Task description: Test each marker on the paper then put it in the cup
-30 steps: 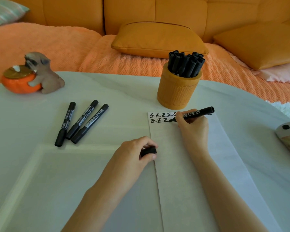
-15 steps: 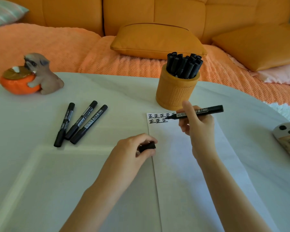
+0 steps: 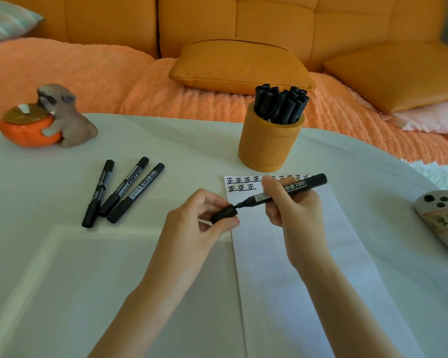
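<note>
My right hand (image 3: 294,211) grips a black marker (image 3: 295,188) above the white paper (image 3: 295,267), its tip pointing left. My left hand (image 3: 194,223) pinches the black cap (image 3: 224,213), whose mouth touches the marker's tip. Two rows of black characters (image 3: 242,184) are written along the paper's top edge. The orange cup (image 3: 270,143) stands just behind the paper with several black markers (image 3: 279,103) upright in it. Three capped markers (image 3: 122,192) lie side by side on the table to the left.
A dog figurine hugging an orange bowl (image 3: 44,120) sits at the table's far left. A grey painted object (image 3: 442,223) lies at the right edge. An orange sofa with cushions (image 3: 241,64) is behind the table.
My right hand lifted the marker off the paper and swung its tip down-left. My left hand raised the cap from the table until it met the tip.
</note>
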Available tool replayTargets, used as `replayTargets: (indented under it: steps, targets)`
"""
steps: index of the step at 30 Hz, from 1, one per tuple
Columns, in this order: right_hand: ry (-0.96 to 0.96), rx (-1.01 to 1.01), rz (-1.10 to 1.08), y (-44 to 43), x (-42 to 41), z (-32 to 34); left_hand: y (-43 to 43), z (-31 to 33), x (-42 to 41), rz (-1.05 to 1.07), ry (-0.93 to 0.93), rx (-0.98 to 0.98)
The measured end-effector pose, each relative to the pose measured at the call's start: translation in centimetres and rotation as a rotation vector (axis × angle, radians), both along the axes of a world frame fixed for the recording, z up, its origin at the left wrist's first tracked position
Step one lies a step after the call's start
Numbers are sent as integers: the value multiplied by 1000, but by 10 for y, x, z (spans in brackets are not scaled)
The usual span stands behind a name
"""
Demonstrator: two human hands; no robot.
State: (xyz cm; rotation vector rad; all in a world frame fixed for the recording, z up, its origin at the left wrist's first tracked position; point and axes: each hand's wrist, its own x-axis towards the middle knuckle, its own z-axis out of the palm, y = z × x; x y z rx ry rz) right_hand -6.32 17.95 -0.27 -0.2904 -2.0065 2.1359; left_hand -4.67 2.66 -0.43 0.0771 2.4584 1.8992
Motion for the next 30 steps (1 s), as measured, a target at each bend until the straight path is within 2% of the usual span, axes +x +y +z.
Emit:
replayTargets:
  steps: [7, 20, 24, 30]
  targets:
    - [26, 38, 101, -8, 1, -3, 2, 1, 1, -21, 6, -13]
    - [21, -19, 62, -21, 2, -8, 2, 1, 8, -27, 23, 123]
    - [-47, -8, 123, -22, 3, -4, -2, 3, 7, -33, 60, 36]
    - [-278, 247, 259, -15, 3, 14, -2, 10, 7, 38, 147, -44]
